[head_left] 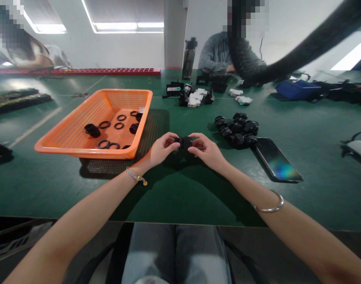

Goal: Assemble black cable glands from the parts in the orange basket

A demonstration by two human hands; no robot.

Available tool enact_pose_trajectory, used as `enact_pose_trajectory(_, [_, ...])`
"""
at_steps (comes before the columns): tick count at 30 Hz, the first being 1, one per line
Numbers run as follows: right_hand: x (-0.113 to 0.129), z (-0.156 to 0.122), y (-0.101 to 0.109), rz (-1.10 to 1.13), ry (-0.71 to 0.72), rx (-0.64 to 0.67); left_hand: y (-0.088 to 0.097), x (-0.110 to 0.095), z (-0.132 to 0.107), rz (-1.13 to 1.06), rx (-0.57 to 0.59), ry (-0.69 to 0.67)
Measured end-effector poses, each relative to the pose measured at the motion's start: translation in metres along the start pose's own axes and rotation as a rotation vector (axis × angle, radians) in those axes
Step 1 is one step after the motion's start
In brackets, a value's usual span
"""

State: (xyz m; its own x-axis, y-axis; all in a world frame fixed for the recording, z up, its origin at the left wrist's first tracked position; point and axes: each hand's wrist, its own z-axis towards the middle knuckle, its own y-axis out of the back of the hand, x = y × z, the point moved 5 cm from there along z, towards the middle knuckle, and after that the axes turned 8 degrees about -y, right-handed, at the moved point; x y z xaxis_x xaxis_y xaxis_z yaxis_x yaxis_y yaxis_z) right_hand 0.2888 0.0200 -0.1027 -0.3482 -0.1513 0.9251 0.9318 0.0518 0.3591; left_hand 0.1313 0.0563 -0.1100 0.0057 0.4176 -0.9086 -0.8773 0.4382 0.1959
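Both hands meet over the green table and hold one short black cylindrical fitting (184, 142) lying sideways between them. My left hand (165, 148) pinches its left end with thumb and fingers. At the other end, the thumb and fingers of my right hand (206, 149) are closed on it. Left of my hands stands an orange mesh basket (62, 138) with several black rings (104, 124) and a few black ribbed cylindrical parts (92, 130) inside. To the right lies a pile of similar black fittings (238, 129).
A phone (276, 159) touches the pile's lower right. Farther back are small white and black parts (196, 97), a dark bottle (189, 58) and a blue bin (297, 90). A person (217, 51) sits across the table (186, 197). A black hose-like thing (295, 49) hangs at upper right.
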Motion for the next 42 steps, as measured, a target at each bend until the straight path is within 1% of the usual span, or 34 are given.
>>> enact_pose_trajectory(5, [-0.001, -0.002, -0.002, 0.002, 0.019, -0.003, -0.002, -0.001, -0.001, -0.020, 0.019, -0.006])
enact_pose_trajectory(10, [0.001, -0.004, -0.005, 0.115, -0.026, 0.077, -0.002, -0.007, -0.005, 0.084, 0.023, -0.047])
enact_pose_trajectory(14, [0.001, -0.004, -0.005, 0.192, -0.053, 0.120, -0.001, -0.017, -0.008, 0.266, 0.035, -0.127])
enact_pose_trajectory(18, [-0.002, -0.003, -0.006, 0.250, -0.071, 0.120, -0.001, -0.023, -0.010, 0.420, 0.046, -0.201])
enact_pose_trajectory(20, [-0.002, -0.003, -0.007, 0.274, -0.084, 0.120, -0.001, -0.025, -0.010, 0.470, 0.053, -0.254])
enact_pose_trajectory(24, [-0.001, -0.006, -0.012, 0.318, -0.138, 0.153, 0.000, -0.032, -0.011, 0.542, 0.063, -0.403])
enact_pose_trajectory(26, [0.001, -0.008, -0.013, 0.322, -0.147, 0.148, 0.002, -0.034, -0.011, 0.553, 0.079, -0.426])
enact_pose_trajectory(28, [0.004, -0.008, -0.012, 0.295, -0.119, 0.132, 0.003, -0.031, -0.010, 0.539, 0.090, -0.366])
enact_pose_trajectory(30, [0.007, -0.008, -0.011, 0.241, -0.078, 0.125, 0.005, -0.027, -0.008, 0.513, 0.080, -0.267])
enact_pose_trajectory(33, [0.009, -0.008, -0.008, 0.106, -0.023, 0.095, 0.004, -0.021, -0.006, 0.436, 0.068, -0.159])
enact_pose_trajectory(38, [0.016, -0.007, 0.000, -0.144, 0.100, -0.024, 0.001, -0.014, -0.005, 0.268, 0.013, -0.061])
enact_pose_trajectory(40, [0.018, -0.007, 0.002, -0.183, 0.135, -0.045, 0.000, -0.011, -0.006, 0.218, 0.011, -0.029])
enact_pose_trajectory(42, [0.018, -0.007, 0.002, -0.193, 0.148, -0.052, -0.003, -0.008, -0.007, 0.162, 0.033, -0.002])
